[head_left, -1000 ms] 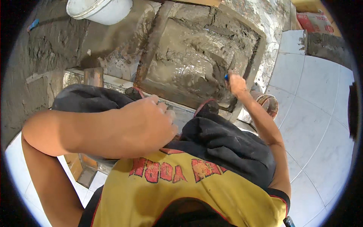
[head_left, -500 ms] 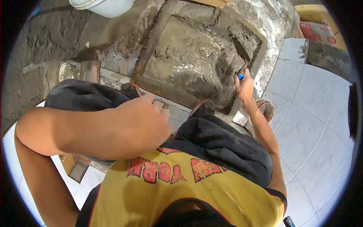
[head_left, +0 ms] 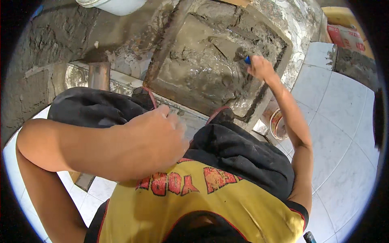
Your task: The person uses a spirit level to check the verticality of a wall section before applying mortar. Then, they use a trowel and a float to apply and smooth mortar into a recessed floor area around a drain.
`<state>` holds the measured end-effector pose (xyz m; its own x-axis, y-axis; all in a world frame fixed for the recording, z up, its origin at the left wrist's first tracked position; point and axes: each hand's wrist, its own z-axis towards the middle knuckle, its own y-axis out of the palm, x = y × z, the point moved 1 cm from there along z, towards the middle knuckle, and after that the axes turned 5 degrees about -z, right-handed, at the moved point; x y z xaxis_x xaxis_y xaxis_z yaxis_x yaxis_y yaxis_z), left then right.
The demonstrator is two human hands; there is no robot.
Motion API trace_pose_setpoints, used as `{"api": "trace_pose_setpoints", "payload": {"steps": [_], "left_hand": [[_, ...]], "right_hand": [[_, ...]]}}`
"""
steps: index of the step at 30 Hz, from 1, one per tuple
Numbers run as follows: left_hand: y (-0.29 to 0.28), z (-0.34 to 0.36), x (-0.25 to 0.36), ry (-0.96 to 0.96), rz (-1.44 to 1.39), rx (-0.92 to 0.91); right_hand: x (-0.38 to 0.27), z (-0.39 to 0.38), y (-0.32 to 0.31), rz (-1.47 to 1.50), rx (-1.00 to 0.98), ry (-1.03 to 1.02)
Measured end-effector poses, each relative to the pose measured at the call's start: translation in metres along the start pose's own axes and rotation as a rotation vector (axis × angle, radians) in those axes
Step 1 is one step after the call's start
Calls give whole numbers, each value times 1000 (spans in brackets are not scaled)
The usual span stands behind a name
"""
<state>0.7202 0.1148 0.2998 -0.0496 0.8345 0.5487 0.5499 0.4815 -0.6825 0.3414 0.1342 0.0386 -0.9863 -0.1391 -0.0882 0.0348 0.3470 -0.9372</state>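
Observation:
My right hand (head_left: 261, 69) is closed round the blue handle of a trowel (head_left: 222, 49). The trowel's mortar-coated blade lies in wet grey mortar (head_left: 194, 52), which fills a shallow square wooden frame (head_left: 153, 71). Its blade is partly smeared over and hard to tell from the mix. My left hand (head_left: 164, 137) hovers above my lap, between my dark-trousered knees, with its fingers curled in. Its palm side is turned from view, and nothing shows in it.
A small, dirty bucket (head_left: 278, 123) stands beside the frame under my right forearm. A white bucket (head_left: 117, 5) is at the far left. White floor tiles (head_left: 328, 105) spread on the right, with a red-and-white bag (head_left: 346, 37) at the far right. A wooden block (head_left: 99, 76) lies by my left knee.
My right hand has moved up and slightly left with the trowel, whose blade now points left across the mortar. My left hand has shifted slightly toward me.

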Motion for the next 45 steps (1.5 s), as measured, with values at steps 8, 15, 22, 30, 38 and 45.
{"api": "trace_pose_setpoints", "payload": {"steps": [8, 15, 22, 30, 38, 45], "left_hand": [[-10, -8, 13, 14, -47, 21], [-2, -12, 17, -36, -39, 121], [-1, -13, 19, -70, -89, 175], [-3, -15, 22, -96, -113, 190], [-11, -10, 23, -59, -148, 164], [-13, -6, 26, -58, -101, 142]], "right_hand": [[7, 89, -36, -215, -97, -33], [11, 137, -47, -378, -182, -93], [8, 165, -47, -454, 69, -209], [12, 178, -51, -453, -179, -190], [6, 174, -40, -316, -428, -49], [9, 176, 4, 32, -368, -147]]}}
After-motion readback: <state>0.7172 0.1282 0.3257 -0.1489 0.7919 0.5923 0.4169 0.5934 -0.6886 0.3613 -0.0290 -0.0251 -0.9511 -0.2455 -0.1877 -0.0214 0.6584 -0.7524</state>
